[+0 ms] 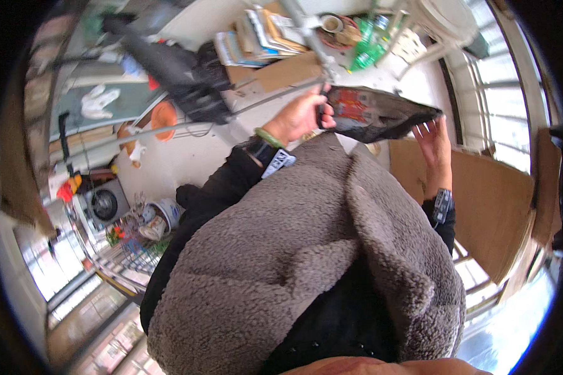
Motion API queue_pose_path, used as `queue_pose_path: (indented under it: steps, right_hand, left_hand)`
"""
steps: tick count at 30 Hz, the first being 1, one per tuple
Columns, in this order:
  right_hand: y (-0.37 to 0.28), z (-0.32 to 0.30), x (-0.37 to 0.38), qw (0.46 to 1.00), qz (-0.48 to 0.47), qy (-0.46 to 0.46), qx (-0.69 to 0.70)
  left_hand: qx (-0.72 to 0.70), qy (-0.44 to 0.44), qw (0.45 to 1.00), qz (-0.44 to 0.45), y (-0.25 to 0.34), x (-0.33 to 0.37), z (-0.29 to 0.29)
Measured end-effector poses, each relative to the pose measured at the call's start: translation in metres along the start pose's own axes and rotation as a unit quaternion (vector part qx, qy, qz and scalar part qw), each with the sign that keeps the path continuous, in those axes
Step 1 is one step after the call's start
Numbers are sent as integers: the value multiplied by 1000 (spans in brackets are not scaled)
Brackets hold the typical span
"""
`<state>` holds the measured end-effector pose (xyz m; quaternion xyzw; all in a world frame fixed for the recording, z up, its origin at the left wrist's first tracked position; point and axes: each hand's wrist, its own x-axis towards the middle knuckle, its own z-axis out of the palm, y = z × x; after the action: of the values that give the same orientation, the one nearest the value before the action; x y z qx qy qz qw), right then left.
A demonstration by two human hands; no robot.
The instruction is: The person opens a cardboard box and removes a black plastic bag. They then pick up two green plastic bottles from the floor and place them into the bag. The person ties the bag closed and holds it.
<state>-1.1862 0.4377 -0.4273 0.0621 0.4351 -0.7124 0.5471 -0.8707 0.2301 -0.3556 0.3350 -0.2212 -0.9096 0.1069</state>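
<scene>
The dark bag [388, 115] with the reddish printed panel is in mid-air above the light floor [256, 114], beyond the fleecy grey coat [256, 237], stretched crosswise between two hands that stand well apart. The left hand [297, 115] is closed on its left end, fingers curled round a narrow black part; whether that is a handle or a folded edge I cannot tell. The right hand [435, 144] has its fingertips on the far right corner, the thumb mostly hidden. Gripping opposite ends probably keeps the bag drawn out, with the printed side tilted into view, and the raised arms seem to keep it clear of the coat.

A metal rail [275, 97] runs beside the left hand. Near the floor's far edge, papers and books [259, 37] are piled, likely to save room, with a green bottle [366, 56] to their right. On the left, a white glove [99, 102] lies on a grey-green tabletop [69, 111], in from its right edge. A large cardboard panel [475, 200] stands below the right hand's side, apparently leaning, though its support is unclear.
</scene>
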Motion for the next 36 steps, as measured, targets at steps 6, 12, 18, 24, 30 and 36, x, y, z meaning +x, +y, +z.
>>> queue_pose_path:
  steps: [6,12,18,24,30,36]
  right_hand:
    - [21,48,15,996,65,-34,-49]
    - [47,86,31,987,82,-112,-77]
    - [78,81,55,994,77,-44,-66]
    - [88,57,57,992,118,35,-32]
    - [63,28,55,980,75,65,-175]
    - [18,2,61,918,-19,43,-393]
  left_hand:
    - [19,7,999,-37,6,-21,-34]
    - [12,48,999,6,22,-51,-63]
    - [9,32,999,4,24,-64,-79]
    - [27,78,996,-28,25,-49,-68]
    - [41,25,998,-41,19,-15,-46]
    - [61,93,991,-71,12,21,-13]
